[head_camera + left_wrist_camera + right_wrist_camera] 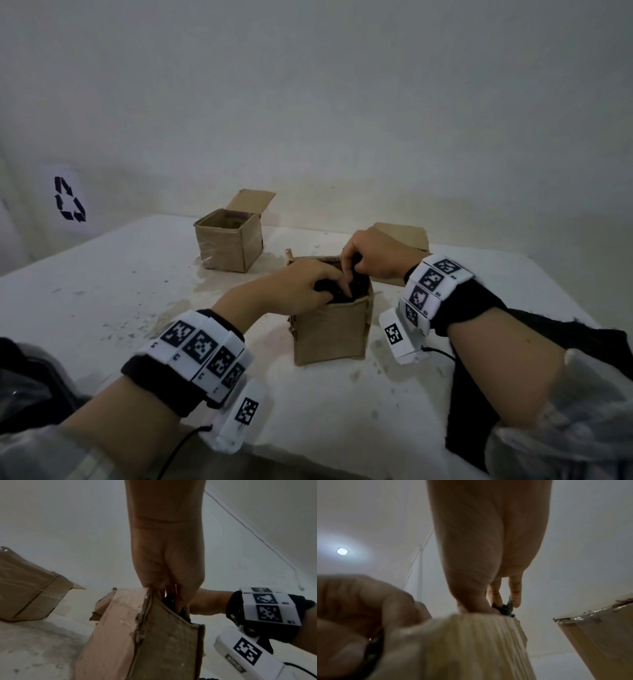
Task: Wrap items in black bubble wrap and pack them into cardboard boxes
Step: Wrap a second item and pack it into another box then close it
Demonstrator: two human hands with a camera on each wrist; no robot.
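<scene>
A small cardboard box (329,329) stands open in the middle of the white table (102,291). A bundle in black bubble wrap (346,291) sits in its mouth, mostly hidden by my hands. My left hand (318,279) reaches in from the left with fingers curled on the bundle. My right hand (356,265) comes in from the far right and pinches the wrap's top. The left wrist view shows the left hand (169,577) going down into the box (154,642) beside the black wrap (169,599). The right wrist view shows the right fingers (494,595) pinching a black scrap (505,607).
A second open box (229,243) with a raised flap stands at the back left. A third box (404,236) lies behind my right hand. A loose sheet of black bubble wrap (479,394) drapes over the table's right front edge under my right forearm. The wall is close behind.
</scene>
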